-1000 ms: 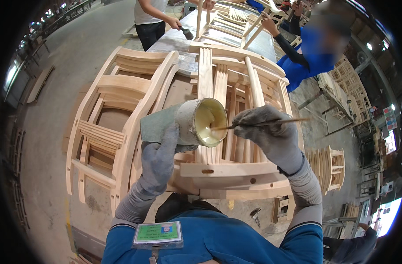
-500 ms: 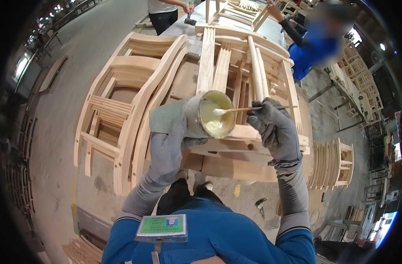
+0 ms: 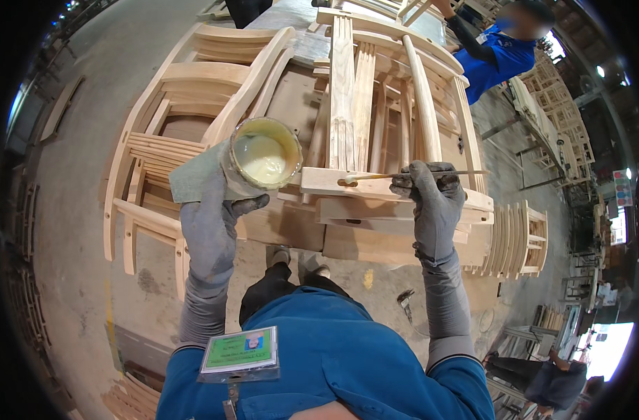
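Observation:
My gloved left hand [image 3: 211, 231] is closed around a round pot [image 3: 230, 175] of pale cream, glue-like paste [image 3: 269, 162], tilted so its mouth shows. A flat grey-green piece [image 3: 193, 178] sticks out beside the pot on the same hand; its kind is unclear. In my gloved right hand [image 3: 435, 210] a thin stick brush [image 3: 381, 176] lies level, pinched between the fingers. Its pale tip meets a slot at the left end of a light wooden rail [image 3: 396, 189]. That rail belongs to a chair-like wooden frame [image 3: 342, 84] with slats and a round bar.
Stacked curved wooden frames [image 3: 207, 73] stand to the left. More curved pieces [image 3: 505, 241] are stacked at right. A person in blue [image 3: 498, 59] is at the far right, and another's dark-clothed part [image 3: 248, 10] shows at the far edge. A dark tool [image 3: 405, 304] lies on the floor.
The brush has left the pot, and its tip is now at the rail's slot. My left hand has shifted the pot left, away from the brush. The view has shifted too.

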`<state>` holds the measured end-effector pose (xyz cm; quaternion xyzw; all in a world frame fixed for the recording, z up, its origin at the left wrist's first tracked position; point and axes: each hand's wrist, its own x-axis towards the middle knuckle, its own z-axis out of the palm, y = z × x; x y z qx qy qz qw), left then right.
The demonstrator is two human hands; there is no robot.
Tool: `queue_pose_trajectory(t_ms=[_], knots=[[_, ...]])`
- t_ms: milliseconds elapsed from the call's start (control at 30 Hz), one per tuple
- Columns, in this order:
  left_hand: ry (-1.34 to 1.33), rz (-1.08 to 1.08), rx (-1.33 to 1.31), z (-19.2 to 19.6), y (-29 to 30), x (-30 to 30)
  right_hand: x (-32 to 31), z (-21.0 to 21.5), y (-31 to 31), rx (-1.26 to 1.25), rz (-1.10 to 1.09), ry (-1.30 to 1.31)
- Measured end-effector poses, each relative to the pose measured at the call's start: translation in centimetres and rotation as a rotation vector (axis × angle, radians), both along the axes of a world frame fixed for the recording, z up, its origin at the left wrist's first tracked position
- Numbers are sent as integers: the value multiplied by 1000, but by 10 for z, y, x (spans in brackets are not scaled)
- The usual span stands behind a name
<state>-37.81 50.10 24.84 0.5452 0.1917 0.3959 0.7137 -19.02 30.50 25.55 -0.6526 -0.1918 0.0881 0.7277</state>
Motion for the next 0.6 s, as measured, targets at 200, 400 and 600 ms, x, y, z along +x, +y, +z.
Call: queue_pose_trajectory(t_ms=[200,400,600], knots=[[5,7,-35,-3,14,-5,-14,21,12,-27,-28,-19],[1,-19,-51,-6,21,-3,-12,35,21,-393,174,-375],[-48,-97,-122,-4,26,1,-20,51,46,-475,342,-641]])
